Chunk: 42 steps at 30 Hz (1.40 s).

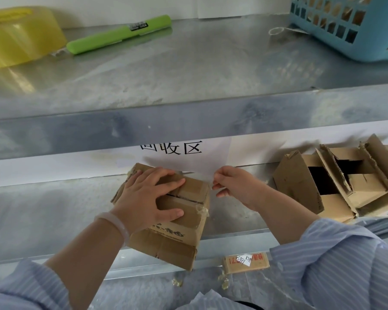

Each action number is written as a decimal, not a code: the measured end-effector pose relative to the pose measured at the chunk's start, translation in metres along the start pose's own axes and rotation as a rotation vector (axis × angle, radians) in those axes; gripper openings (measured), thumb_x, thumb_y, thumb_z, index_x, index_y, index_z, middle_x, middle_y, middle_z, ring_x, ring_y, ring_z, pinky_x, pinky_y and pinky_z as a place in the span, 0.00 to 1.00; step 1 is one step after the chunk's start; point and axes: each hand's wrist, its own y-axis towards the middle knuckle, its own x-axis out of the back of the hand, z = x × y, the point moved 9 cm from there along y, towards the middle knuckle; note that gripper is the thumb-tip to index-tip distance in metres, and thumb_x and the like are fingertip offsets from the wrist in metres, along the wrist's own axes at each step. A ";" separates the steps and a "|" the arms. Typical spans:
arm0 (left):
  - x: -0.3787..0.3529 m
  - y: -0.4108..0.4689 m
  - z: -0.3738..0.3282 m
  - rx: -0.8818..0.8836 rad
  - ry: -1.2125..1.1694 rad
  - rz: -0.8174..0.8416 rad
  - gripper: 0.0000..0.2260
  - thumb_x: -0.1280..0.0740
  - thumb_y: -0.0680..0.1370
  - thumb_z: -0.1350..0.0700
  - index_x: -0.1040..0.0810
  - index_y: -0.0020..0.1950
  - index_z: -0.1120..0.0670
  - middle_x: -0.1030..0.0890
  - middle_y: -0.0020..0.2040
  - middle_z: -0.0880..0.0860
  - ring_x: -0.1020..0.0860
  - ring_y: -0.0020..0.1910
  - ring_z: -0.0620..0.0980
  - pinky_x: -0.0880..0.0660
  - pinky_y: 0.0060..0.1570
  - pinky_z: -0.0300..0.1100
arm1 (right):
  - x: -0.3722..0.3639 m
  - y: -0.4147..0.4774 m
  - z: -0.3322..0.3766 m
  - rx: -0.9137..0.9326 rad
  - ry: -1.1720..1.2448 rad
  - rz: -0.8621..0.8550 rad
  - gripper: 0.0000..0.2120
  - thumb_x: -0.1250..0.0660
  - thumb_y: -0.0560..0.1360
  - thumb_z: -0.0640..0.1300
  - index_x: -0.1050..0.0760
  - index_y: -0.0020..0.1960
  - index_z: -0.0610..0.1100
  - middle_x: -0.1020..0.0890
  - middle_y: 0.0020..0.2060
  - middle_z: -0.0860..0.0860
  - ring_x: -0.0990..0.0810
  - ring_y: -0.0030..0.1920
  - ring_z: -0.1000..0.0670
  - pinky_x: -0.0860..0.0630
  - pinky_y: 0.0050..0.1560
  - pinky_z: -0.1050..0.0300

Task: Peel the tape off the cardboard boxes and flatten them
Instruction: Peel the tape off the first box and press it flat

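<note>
We press left hand (143, 198) flat on box (184, 233) (fingers spread); right hand (235, 186) pinches tape (211, 181) at its right edge.

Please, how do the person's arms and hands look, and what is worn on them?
Both arms wear light blue sleeves with thin pale stripes. The left sleeve and the right sleeve are pushed up, leaving the forearms bare. The left hand and right hand have no gloves. A pale, translucent bangle sits on the left wrist.
</note>
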 end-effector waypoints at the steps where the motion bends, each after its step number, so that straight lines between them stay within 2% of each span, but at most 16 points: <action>1: 0.000 0.000 0.000 0.000 0.001 0.002 0.33 0.47 0.66 0.25 0.41 0.70 0.29 0.44 0.72 0.34 0.48 0.73 0.41 0.56 0.75 0.51 | 0.002 -0.003 0.002 0.031 -0.034 -0.007 0.06 0.41 0.81 0.38 0.27 0.48 0.38 0.23 0.40 0.48 0.23 0.44 0.50 0.22 0.49 0.53; 3: 0.000 0.000 0.000 -0.002 0.006 0.002 0.33 0.47 0.66 0.25 0.41 0.71 0.29 0.44 0.72 0.35 0.48 0.73 0.42 0.55 0.75 0.52 | 0.005 -0.010 0.005 0.084 -0.081 -0.028 0.07 0.41 0.81 0.39 0.26 0.50 0.37 0.21 0.41 0.48 0.22 0.46 0.50 0.21 0.53 0.51; 6: 0.000 0.001 0.000 -0.005 0.006 -0.005 0.33 0.47 0.65 0.25 0.40 0.71 0.29 0.43 0.72 0.35 0.47 0.73 0.42 0.55 0.75 0.52 | 0.008 -0.019 0.004 0.130 -0.020 -0.101 0.08 0.41 0.81 0.38 0.24 0.48 0.39 0.18 0.43 0.47 0.19 0.46 0.48 0.20 0.53 0.52; 11: 0.000 0.000 0.001 -0.009 0.007 -0.014 0.33 0.47 0.66 0.25 0.40 0.71 0.30 0.42 0.71 0.35 0.47 0.73 0.41 0.55 0.75 0.51 | 0.000 -0.028 -0.001 0.098 0.355 -0.089 0.08 0.44 0.82 0.35 0.27 0.46 0.36 0.19 0.37 0.45 0.19 0.38 0.50 0.19 0.46 0.55; 14: 0.000 0.000 0.000 -0.018 0.005 -0.017 0.33 0.47 0.66 0.25 0.39 0.71 0.30 0.42 0.71 0.35 0.47 0.73 0.42 0.55 0.75 0.51 | 0.001 -0.028 -0.008 0.010 0.478 -0.152 0.07 0.40 0.80 0.35 0.26 0.45 0.37 0.22 0.34 0.45 0.20 0.33 0.51 0.18 0.41 0.54; 17: -0.001 0.001 0.001 -0.018 0.011 -0.014 0.33 0.47 0.66 0.25 0.40 0.71 0.30 0.43 0.70 0.34 0.47 0.72 0.41 0.56 0.75 0.50 | 0.002 -0.026 -0.013 -0.058 0.471 -0.220 0.06 0.38 0.80 0.36 0.23 0.48 0.36 0.21 0.34 0.45 0.20 0.33 0.50 0.18 0.42 0.52; 20: -0.002 0.001 0.002 -0.018 0.019 -0.009 0.33 0.48 0.66 0.25 0.41 0.71 0.30 0.43 0.71 0.35 0.48 0.73 0.42 0.57 0.75 0.50 | 0.001 -0.026 -0.012 -0.067 0.458 -0.223 0.10 0.40 0.80 0.36 0.21 0.49 0.34 0.19 0.41 0.41 0.19 0.39 0.48 0.18 0.49 0.50; 22: -0.002 0.001 0.002 -0.019 0.023 -0.005 0.33 0.48 0.66 0.24 0.41 0.71 0.30 0.44 0.71 0.35 0.48 0.73 0.42 0.57 0.75 0.51 | 0.003 -0.030 -0.011 -0.037 0.438 -0.245 0.10 0.40 0.81 0.37 0.20 0.53 0.36 0.18 0.45 0.42 0.19 0.44 0.47 0.19 0.51 0.51; 25: -0.002 0.002 0.002 -0.022 0.023 -0.012 0.33 0.48 0.66 0.24 0.41 0.71 0.30 0.43 0.71 0.36 0.48 0.72 0.42 0.57 0.75 0.50 | 0.007 -0.036 -0.006 0.077 0.271 -0.282 0.11 0.40 0.81 0.38 0.23 0.60 0.45 0.19 0.51 0.47 0.18 0.51 0.50 0.20 0.52 0.57; 29: -0.002 0.001 0.002 -0.026 0.016 -0.020 0.34 0.48 0.66 0.24 0.41 0.71 0.30 0.43 0.71 0.36 0.47 0.73 0.42 0.56 0.75 0.51 | 0.011 -0.046 -0.008 0.157 0.286 -0.284 0.19 0.47 0.78 0.30 0.22 0.56 0.44 0.20 0.54 0.45 0.20 0.55 0.47 0.21 0.58 0.52; 32: -0.001 0.000 0.002 -0.028 0.012 -0.020 0.34 0.49 0.66 0.24 0.40 0.71 0.30 0.43 0.71 0.36 0.48 0.72 0.42 0.55 0.75 0.51 | 0.009 -0.051 -0.002 0.230 -0.004 -0.293 0.19 0.39 0.74 0.29 0.21 0.52 0.51 0.17 0.49 0.52 0.19 0.52 0.54 0.22 0.57 0.58; 34: -0.001 0.000 0.001 -0.028 0.017 -0.017 0.34 0.49 0.66 0.24 0.41 0.71 0.30 0.43 0.71 0.36 0.48 0.72 0.42 0.56 0.75 0.51 | 0.011 -0.052 0.002 0.235 -0.071 -0.335 0.14 0.31 0.74 0.35 0.20 0.47 0.54 0.16 0.45 0.56 0.18 0.47 0.58 0.22 0.53 0.63; 37: -0.001 0.000 0.001 -0.027 0.019 -0.013 0.34 0.49 0.66 0.24 0.41 0.72 0.31 0.43 0.72 0.37 0.48 0.72 0.43 0.56 0.75 0.51 | 0.017 -0.049 0.006 0.219 0.013 -0.377 0.07 0.29 0.74 0.40 0.18 0.43 0.52 0.15 0.40 0.55 0.17 0.44 0.58 0.22 0.51 0.64; 40: -0.001 0.000 0.002 -0.018 0.018 -0.004 0.34 0.49 0.66 0.24 0.41 0.71 0.30 0.44 0.71 0.36 0.49 0.72 0.43 0.57 0.75 0.51 | 0.009 -0.041 0.005 0.156 0.170 -0.318 0.07 0.32 0.76 0.35 0.18 0.45 0.46 0.15 0.37 0.48 0.16 0.42 0.49 0.18 0.48 0.56; 42: -0.001 0.000 0.002 -0.017 0.028 -0.001 0.34 0.50 0.66 0.24 0.42 0.71 0.30 0.44 0.71 0.36 0.49 0.72 0.43 0.57 0.75 0.51 | 0.004 -0.036 0.001 0.075 0.282 -0.295 0.06 0.32 0.75 0.33 0.18 0.47 0.41 0.16 0.37 0.44 0.17 0.38 0.48 0.17 0.45 0.54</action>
